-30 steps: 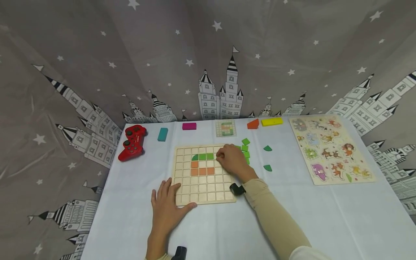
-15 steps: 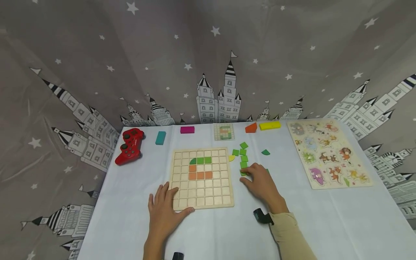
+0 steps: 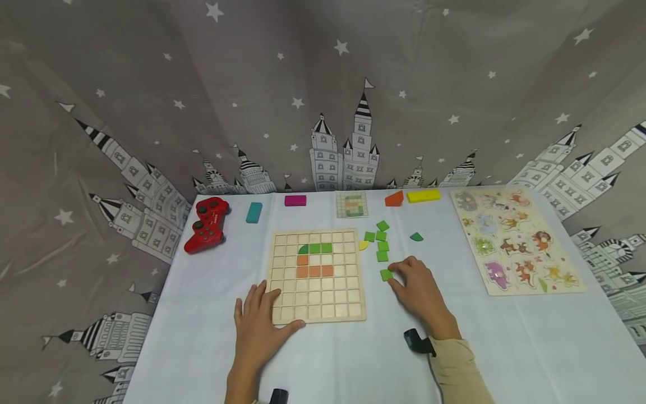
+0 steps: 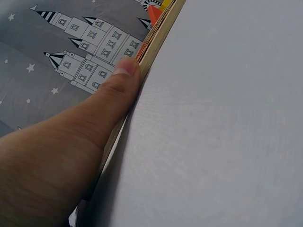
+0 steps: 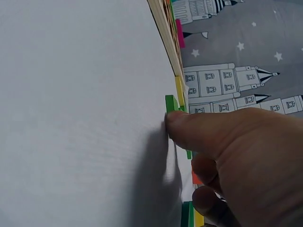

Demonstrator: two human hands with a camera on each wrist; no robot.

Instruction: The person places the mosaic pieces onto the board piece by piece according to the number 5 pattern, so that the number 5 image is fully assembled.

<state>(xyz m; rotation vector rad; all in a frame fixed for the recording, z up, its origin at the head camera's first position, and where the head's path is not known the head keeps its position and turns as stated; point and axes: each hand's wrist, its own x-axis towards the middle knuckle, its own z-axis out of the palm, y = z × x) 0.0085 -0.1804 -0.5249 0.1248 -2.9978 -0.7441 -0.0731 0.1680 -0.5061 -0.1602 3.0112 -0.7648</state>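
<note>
A wooden grid board (image 3: 315, 297) lies on the table, with a green quarter-round tile (image 3: 303, 249), two green square tiles and several orange tiles (image 3: 315, 271) set in its cells. My left hand (image 3: 257, 331) rests at the board's near left corner, fingers spread along the left side and thumb (image 4: 124, 78) against the near edge. Right of the board, my right hand (image 3: 421, 289) pinches a green square tile (image 3: 386, 275) between thumb and finger. In the right wrist view that tile (image 5: 170, 103) stands out past the thumb tip.
Several loose green squares (image 3: 382, 246) and a yellow quarter-round (image 3: 363, 245) lie beside the board. Behind it is a small pattern card (image 3: 352, 205). A red game controller (image 3: 207, 224) is at left, an animal puzzle (image 3: 515, 241) at right, and coloured blocks (image 3: 423, 196) line the back.
My right hand has left the board, gone right to the loose tiles and drawn one green square slightly away from the others. My left hand has stayed at the board's corner.
</note>
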